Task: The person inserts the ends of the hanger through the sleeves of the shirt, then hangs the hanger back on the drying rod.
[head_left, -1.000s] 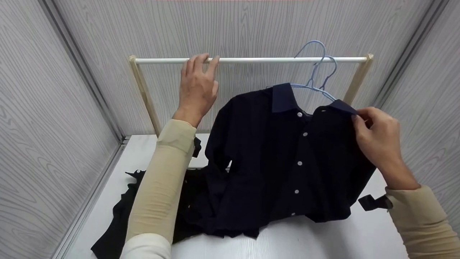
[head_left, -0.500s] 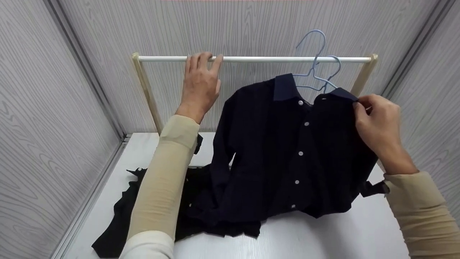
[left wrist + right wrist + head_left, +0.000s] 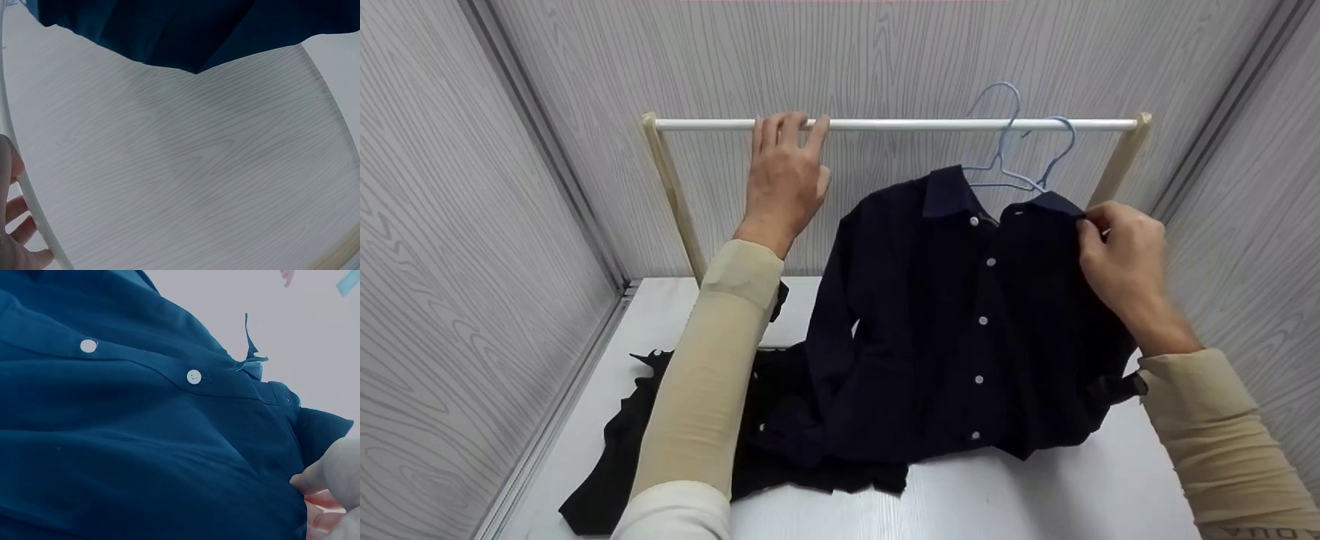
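Right hand (image 3: 1129, 251) pinches shirt (image 3: 945, 322), left hand (image 3: 785, 176) grips rail (image 3: 900, 124); hanger (image 3: 1001, 150) up-left of pinch, if tilted, may snag neighbouring hanger (image 3: 1073, 142).

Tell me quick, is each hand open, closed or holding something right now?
Left hand: holding the white rail, curled over it.
Right hand: holding the dark shirt, pinched near its collar.
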Available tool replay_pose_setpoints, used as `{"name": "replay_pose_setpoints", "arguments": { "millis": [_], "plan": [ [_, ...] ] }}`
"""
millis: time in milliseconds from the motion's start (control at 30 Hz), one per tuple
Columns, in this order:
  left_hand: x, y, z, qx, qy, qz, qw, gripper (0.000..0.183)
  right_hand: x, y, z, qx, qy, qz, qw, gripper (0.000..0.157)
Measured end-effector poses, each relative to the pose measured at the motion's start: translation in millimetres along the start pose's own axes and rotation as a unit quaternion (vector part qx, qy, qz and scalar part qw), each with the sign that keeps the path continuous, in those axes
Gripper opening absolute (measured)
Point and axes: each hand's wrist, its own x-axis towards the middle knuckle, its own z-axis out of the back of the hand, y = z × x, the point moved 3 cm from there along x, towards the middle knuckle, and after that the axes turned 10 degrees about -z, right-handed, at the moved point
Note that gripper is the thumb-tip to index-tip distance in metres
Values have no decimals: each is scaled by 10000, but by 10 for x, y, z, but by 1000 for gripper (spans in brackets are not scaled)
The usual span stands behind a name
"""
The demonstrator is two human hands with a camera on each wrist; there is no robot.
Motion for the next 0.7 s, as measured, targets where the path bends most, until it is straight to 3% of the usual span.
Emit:
{"name": "replay_pose_setpoints", "arguments": {
  "millis": [333,700],
  "plan": [
    [17,-20,-19,-9,-18,-13,10000,49,-250,-135,-273,57,412,78,9991,12],
    [-11,8,-36,74,1,37,10000,52,-306,-142,-256,90,986,-190,9949,17]
  ]
}}
